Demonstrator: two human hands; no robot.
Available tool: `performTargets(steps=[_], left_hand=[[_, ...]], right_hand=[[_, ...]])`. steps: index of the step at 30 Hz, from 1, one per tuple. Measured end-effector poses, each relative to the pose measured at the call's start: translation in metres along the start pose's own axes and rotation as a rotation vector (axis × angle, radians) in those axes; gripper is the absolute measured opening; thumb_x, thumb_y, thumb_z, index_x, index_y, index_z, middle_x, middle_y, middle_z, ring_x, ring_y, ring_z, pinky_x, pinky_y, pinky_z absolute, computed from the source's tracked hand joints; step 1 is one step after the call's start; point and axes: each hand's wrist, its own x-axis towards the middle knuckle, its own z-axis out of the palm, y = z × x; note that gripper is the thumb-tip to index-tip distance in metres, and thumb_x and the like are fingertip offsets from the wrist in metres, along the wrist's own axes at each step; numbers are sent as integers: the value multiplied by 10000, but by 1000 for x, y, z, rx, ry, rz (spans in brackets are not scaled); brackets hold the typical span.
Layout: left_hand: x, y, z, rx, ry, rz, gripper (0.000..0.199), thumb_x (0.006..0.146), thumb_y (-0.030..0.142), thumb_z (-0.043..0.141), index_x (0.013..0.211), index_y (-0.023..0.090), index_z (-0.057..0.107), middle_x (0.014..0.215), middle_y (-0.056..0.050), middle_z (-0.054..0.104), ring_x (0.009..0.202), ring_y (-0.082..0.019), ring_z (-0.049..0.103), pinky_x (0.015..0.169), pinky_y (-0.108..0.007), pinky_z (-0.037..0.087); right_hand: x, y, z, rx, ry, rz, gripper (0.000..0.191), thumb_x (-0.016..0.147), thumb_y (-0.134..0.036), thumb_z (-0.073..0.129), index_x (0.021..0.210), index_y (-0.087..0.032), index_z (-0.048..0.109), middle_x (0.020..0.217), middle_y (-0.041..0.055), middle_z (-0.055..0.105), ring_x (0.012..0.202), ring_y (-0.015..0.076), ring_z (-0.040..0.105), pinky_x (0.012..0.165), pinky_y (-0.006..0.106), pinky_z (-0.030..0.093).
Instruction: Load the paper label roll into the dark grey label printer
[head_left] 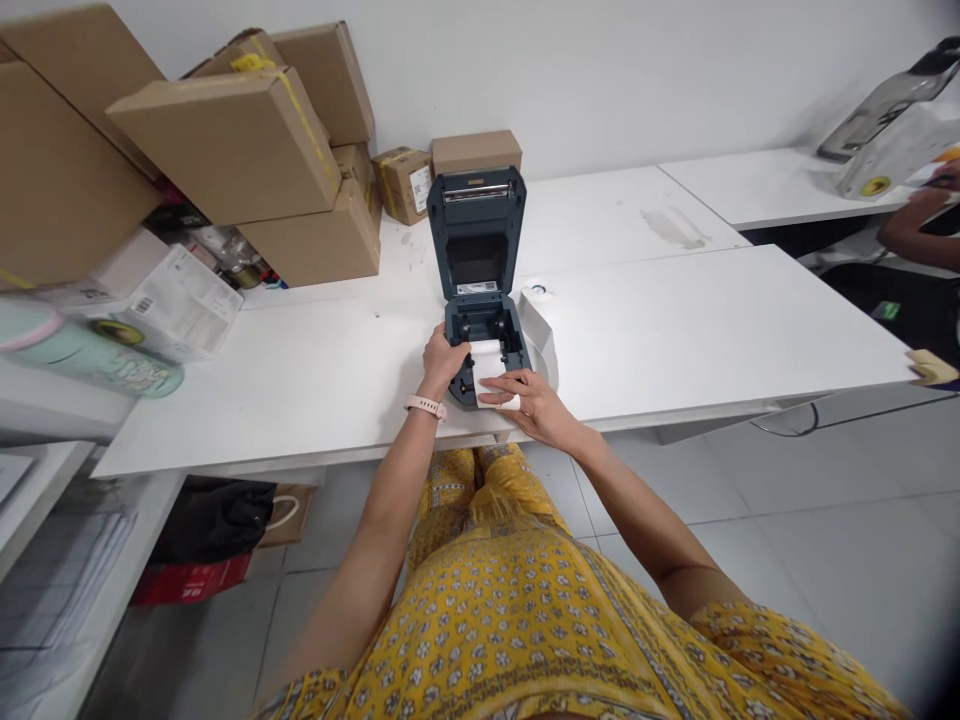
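A dark blue label printer (477,250) stands on the white table (675,330) with its lid swung up. A white paper roll (486,350) lies in its open bay, and a white strip of paper (491,382) runs out over the front. My left hand (444,358) grips the printer's left side beside the roll. My right hand (529,400) rests flat with its fingers on the paper strip at the printer's front edge. A pale watch is on my left wrist.
Several cardboard boxes (232,140) are stacked at the back left, with packaged goods (165,300) and a pale green tube (90,360) beside them. A curled white paper strip (541,320) lies right of the printer. Another person's arm (915,225) shows at the far right.
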Motion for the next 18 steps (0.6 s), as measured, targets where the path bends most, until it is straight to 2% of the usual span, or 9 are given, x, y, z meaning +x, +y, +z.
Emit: performTargets(steps=[5, 7, 9, 11, 12, 13, 15, 17, 18], left_hand=[[-2, 2, -1, 3, -11, -8, 577, 689, 190, 728, 1259, 225, 655, 1194, -121, 760, 1139, -361, 702, 1031, -514, 525], [-7, 6, -3, 22, -9, 1, 632, 718, 195, 717, 1341, 217, 614, 1302, -139, 729, 1236, -374, 668, 1088, -532, 496], [-17, 13, -4, 58, 49, 101, 720, 752, 204, 709, 1450, 214, 535, 1508, -152, 610, 1431, -371, 538, 1198, -537, 408], [-31, 19, -4, 111, 88, 293, 738, 811, 237, 687, 1516, 213, 471, 1663, -135, 445, 1575, -333, 357, 1288, -520, 284], [-39, 21, -2, 145, 60, 393, 692, 852, 265, 663, 1516, 209, 477, 1681, -129, 419, 1597, -313, 317, 1309, -514, 239], [-48, 23, 0, 184, 0, 472, 627, 889, 293, 635, 1496, 206, 506, 1666, -130, 445, 1595, -304, 325, 1319, -517, 210], [-66, 23, 5, 277, -147, 552, 517, 936, 337, 595, 1435, 200, 580, 1583, -144, 552, 1557, -310, 402, 1326, -543, 172], [-86, 18, 8, 354, -232, 583, 496, 951, 372, 587, 1413, 192, 608, 1557, -159, 577, 1542, -324, 427, 1328, -567, 148], [-96, 14, 8, 378, -244, 601, 510, 955, 388, 586, 1427, 194, 601, 1575, -159, 557, 1550, -325, 414, 1330, -572, 143]], right_hand=[[0, -1, -1, 25, -7, 3, 322, 1051, -292, 548, 1311, -296, 737, 1384, 52, 719, 1206, 276, 639, 1014, 529, 583], [-2, -2, -3, 2, -14, -29, 318, 1045, -265, 554, 1299, -302, 742, 1431, 44, 693, 1229, 277, 633, 1027, 538, 575], [-5, -4, -14, -11, -63, -75, 327, 1024, -298, 612, 1333, -332, 716, 1492, 31, 648, 1307, 285, 605, 1074, 573, 546], [-2, -5, -35, 16, -123, -111, 423, 983, -398, 690, 1404, -366, 658, 1549, 22, 597, 1395, 286, 565, 1123, 593, 517], [4, -3, -48, 37, -123, -115, 484, 966, -455, 706, 1437, -374, 626, 1559, 22, 586, 1421, 280, 554, 1139, 590, 511], [13, -1, -63, 55, -91, -113, 525, 960, -506, 698, 1459, -372, 604, 1557, 27, 588, 1431, 271, 555, 1147, 575, 512], [48, 9, -94, 27, 104, -85, 482, 1012, -552, 593, 1441, -334, 620, 1495, 39, 643, 1411, 254, 587, 1166, 557, 500], [101, 26, -119, -81, 367, -50, 488, 1064, -564, 459, 1383, -250, 654, 1409, 56, 704, 1392, 221, 606, 1196, 488, 468], [132, 37, -129, -146, 457, -21, 542, 1084, -574, 377, 1371, -201, 645, 1411, 52, 701, 1391, 204, 603, 1206, 463, 449]])
